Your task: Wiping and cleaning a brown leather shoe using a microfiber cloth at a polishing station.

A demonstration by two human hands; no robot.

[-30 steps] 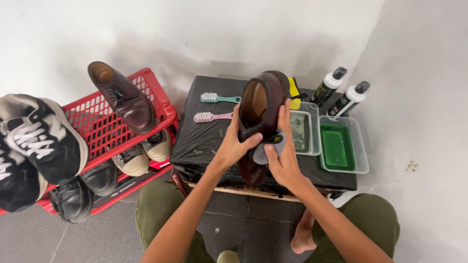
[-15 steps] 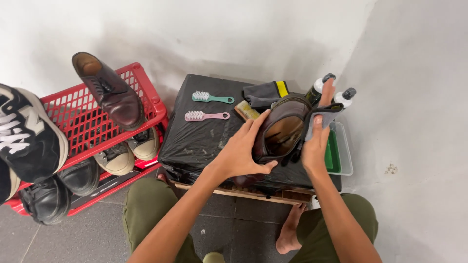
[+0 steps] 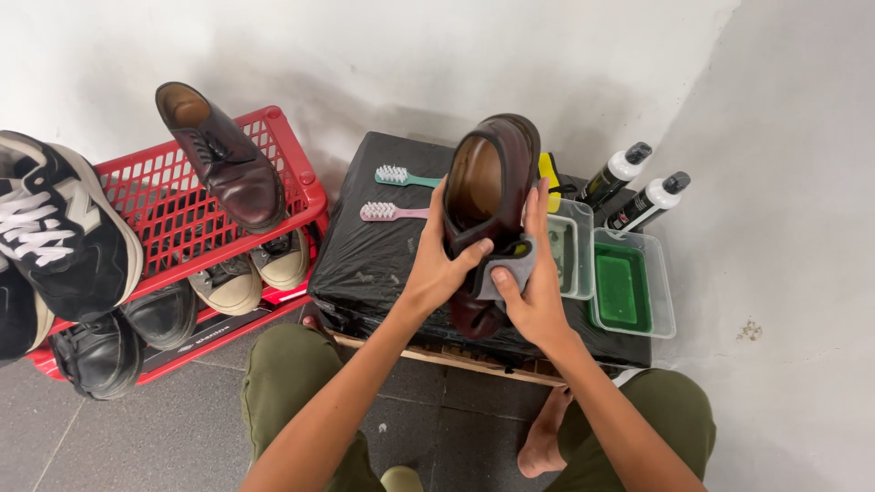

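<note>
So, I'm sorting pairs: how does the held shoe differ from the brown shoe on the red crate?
The held shoe is gripped by the left hand and right hand above the black-covered box; the crate shoe rests untouched on the red crate. The held shoe has a grey cloth pressed to it; the crate shoe has none. The crate shoe's laces show; the held shoe's do not. Both are dark brown leather.

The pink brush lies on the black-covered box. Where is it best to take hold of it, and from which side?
Grip the pink brush by its handle, the slim right-hand part, coming from above. It lies flat with the white bristle head at the left end, and the handle end points toward the left hand, probably the nearer one, though it now holds the brown shoe.
</note>
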